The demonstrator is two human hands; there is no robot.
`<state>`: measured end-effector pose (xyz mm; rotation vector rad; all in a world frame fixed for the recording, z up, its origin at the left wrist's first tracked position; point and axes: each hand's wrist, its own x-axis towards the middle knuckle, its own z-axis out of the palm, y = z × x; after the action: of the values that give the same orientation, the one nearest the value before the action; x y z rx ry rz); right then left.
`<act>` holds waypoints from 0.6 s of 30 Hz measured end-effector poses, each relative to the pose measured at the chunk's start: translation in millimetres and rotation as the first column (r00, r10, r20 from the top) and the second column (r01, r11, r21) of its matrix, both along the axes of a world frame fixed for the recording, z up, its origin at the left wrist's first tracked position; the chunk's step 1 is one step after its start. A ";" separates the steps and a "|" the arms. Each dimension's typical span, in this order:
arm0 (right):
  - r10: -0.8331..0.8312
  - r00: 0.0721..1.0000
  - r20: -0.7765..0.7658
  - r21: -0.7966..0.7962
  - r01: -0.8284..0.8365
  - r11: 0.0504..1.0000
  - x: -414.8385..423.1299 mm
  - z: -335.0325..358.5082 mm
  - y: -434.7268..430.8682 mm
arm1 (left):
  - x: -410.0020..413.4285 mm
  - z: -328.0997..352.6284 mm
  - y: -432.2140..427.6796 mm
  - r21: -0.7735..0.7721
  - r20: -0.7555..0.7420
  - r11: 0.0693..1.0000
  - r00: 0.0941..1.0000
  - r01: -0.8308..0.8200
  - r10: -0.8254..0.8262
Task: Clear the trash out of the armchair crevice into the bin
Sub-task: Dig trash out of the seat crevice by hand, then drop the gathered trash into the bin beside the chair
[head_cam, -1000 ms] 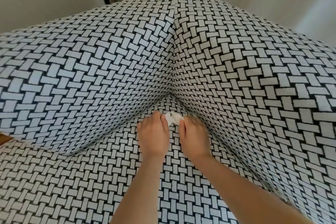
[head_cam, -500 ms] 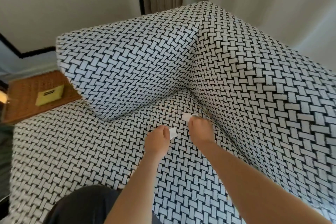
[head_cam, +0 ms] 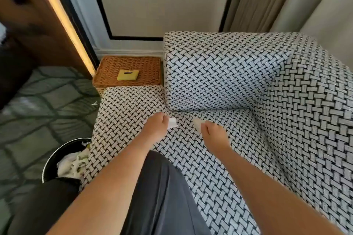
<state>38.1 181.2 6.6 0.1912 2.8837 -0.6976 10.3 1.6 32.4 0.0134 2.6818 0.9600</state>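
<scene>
I am holding both hands over the seat of the black-and-white basket-weave upholstered armchair [head_cam: 286, 101], centre of the frame. My left hand [head_cam: 155, 128] is pinching a small white paper scrap [head_cam: 172, 122] between thumb and fingertips. My right hand [head_cam: 214, 135] is curling round a pale crumpled scrap [head_cam: 197, 123] that pokes out at its upper left; motion blur is hiding the exact grip. Both pieces are clear of the crevice [head_cam: 210, 110] where the seat meets the arm cushion, just above the hands. The round black bin [head_cam: 55, 155] is standing on the floor at lower left, part-hidden by the seat's front corner and already holding light-coloured waste. In my judgement the step in hand is the carry to the bin. To do it well I am advising firm pinches throughout, a low sweep leftward past the seat corner, and release only once each hand is directly over the opening, since light paper is liable to drift onto the patterned floor.
</scene>
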 end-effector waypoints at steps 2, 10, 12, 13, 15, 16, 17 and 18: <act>0.103 0.994 -0.028 0.039 -0.102 0.994 -5.1 8.4 -31.1 | -1.9 6.8 -39.1 0.015 -0.012 0.995 0.995 -0.101 0.101; 0.385 0.922 -0.046 -0.089 -0.388 0.917 -31.3 16.9 -188.2 | 14.0 -16.0 -178.8 -0.067 -0.028 0.909 0.912 -0.411 0.410; 0.445 0.894 -0.049 -0.120 -0.448 0.886 -33.1 11.6 -224.6 | 28.5 -35.5 -211.0 -0.031 0.015 0.878 0.878 -0.478 0.479; 0.468 0.883 -0.043 -0.126 -0.469 0.874 -33.2 6.7 -240.7 | 35.8 -44.7 -224.8 -0.025 0.025 0.859 0.859 -0.511 0.511; 0.512 0.859 -0.018 -0.126 -0.510 0.851 -32.6 -4.7 -273.1 | 47.6 -62.4 -250.5 -0.042 0.051 0.815 0.813 -0.579 0.580; 0.530 0.848 0.000 -0.130 -0.525 0.841 -31.7 -11.8 -290.3 | 51.8 -70.6 -262.9 -0.057 0.083 0.785 0.781 -0.617 0.619; 0.540 0.841 0.013 -0.133 -0.534 0.835 -31.3 -18.9 -303.6 | 52.7 -78.2 -271.9 -0.064 0.088 0.753 0.748 -0.655 0.658; 0.551 0.834 0.026 -0.135 -0.543 0.829 -30.6 -26.7 -317.6 | 51.7 -86.3 -281.2 -0.059 0.094 0.715 0.710 -0.696 0.698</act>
<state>7.5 -136.5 -20.0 -0.6015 2.6111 -0.7233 62.0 -279.6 -53.9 -1.1095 2.5968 1.0737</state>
